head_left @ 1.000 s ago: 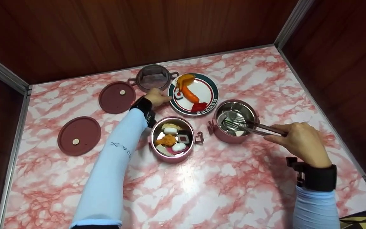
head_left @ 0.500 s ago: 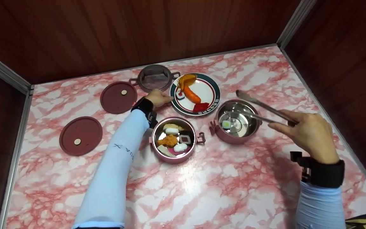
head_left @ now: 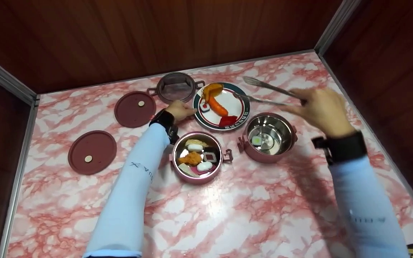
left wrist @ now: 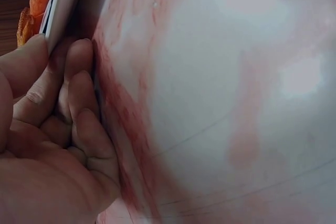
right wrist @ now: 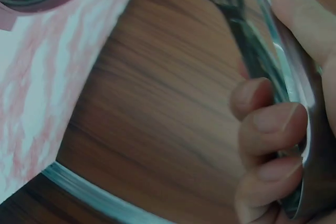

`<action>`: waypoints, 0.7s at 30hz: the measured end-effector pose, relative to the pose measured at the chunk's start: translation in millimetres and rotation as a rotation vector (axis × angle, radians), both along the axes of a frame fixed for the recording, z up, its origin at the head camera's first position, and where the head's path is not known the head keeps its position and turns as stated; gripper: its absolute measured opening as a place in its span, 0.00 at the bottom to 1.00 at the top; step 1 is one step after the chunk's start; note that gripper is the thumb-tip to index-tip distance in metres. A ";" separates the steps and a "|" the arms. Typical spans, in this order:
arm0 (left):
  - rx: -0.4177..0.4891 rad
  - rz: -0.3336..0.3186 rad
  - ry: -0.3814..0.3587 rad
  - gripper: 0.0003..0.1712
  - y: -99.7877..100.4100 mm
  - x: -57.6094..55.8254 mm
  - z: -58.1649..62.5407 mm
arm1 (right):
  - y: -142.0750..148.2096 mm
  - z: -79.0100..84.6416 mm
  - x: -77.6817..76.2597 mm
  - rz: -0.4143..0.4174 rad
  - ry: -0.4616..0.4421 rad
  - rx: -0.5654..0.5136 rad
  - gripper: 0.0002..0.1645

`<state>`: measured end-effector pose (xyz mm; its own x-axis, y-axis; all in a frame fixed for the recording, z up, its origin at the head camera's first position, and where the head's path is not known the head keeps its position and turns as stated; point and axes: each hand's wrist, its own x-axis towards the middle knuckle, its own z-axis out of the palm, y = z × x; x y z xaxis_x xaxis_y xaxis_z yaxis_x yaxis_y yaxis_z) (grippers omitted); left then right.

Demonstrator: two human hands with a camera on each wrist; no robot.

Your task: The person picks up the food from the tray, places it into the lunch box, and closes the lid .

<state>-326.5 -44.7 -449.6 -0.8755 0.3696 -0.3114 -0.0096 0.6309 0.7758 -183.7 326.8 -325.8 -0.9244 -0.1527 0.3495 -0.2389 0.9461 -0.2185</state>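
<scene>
My left hand (head_left: 180, 110) pinches the left rim of a green-banded white plate (head_left: 230, 98), thumb on top, fingers beneath in the left wrist view. The plate carries a red-centred sushi roll (head_left: 204, 106), a long orange food piece (head_left: 218, 107), a yellow-orange piece (head_left: 213, 89) and a red piece (head_left: 228, 120). My right hand (head_left: 322, 111) grips metal tongs (head_left: 269, 86), whose spread arms point over the plate's right side with nothing between their tips. A green-centred sushi roll (head_left: 256, 140) lies inside the right pink pot (head_left: 264, 156).
Another pink pot (head_left: 196, 180), holding several food pieces, stands left of the right pot. Two dark red round lids (head_left: 131, 116) lie on the left. Behind my left hand is a grey see-through lid with handles (head_left: 175, 92). Wooden walls (head_left: 177, 36) bound the marbled table.
The tongs have opened, left the right pot and swung up and left over the plate. The green-centred sushi roll stays in the pot. My left hand keeps its place at the plate's rim.
</scene>
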 end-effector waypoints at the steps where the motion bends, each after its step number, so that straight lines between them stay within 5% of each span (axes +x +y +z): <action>1: -0.005 -0.003 0.004 0.20 0.1 0.2 -0.1 | -2.6 -0.7 -10.0 0.011 -0.010 0.015 0.26; 10: -0.016 0.004 0.043 0.19 1.2 2.4 -3.3 | -26.2 -14.6 -86.5 0.091 -0.246 0.141 0.28; 21: 0.048 0.056 0.001 0.18 8.6 3.9 -9.0 | -51.5 -21.3 -126.6 0.094 -0.353 0.187 0.34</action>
<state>-322.5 -36.0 -458.6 -0.8957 0.3340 -0.2934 -0.0431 0.5917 0.8050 -310.3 275.4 -347.1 -0.9614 -0.2736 -0.0281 -0.2679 0.9548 -0.1287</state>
